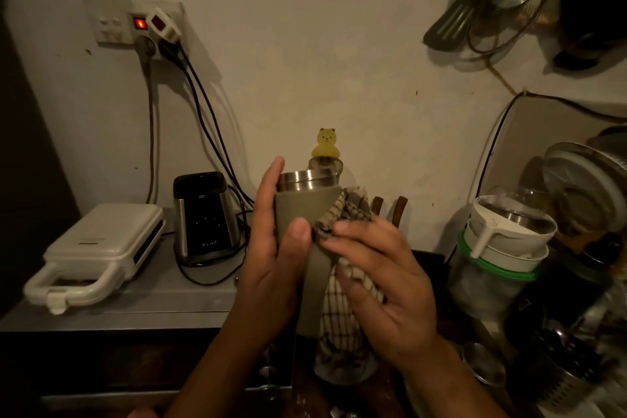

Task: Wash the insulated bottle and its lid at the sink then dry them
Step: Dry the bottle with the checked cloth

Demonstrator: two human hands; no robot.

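L hand (271, 248) wrapped round upright bottle (302, 210), R hand (383, 285) pressing checked cloth (339, 309) to its side, lid not visible

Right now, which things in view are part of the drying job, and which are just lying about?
In the job: insulated bottle, checked cloth, left hand, right hand.
Lying about: sandwich maker, black appliance, wall sockets, hanging spatula, stacked containers.

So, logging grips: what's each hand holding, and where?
Left hand grips the bottle round its upper body; right hand holds a cloth against its side.
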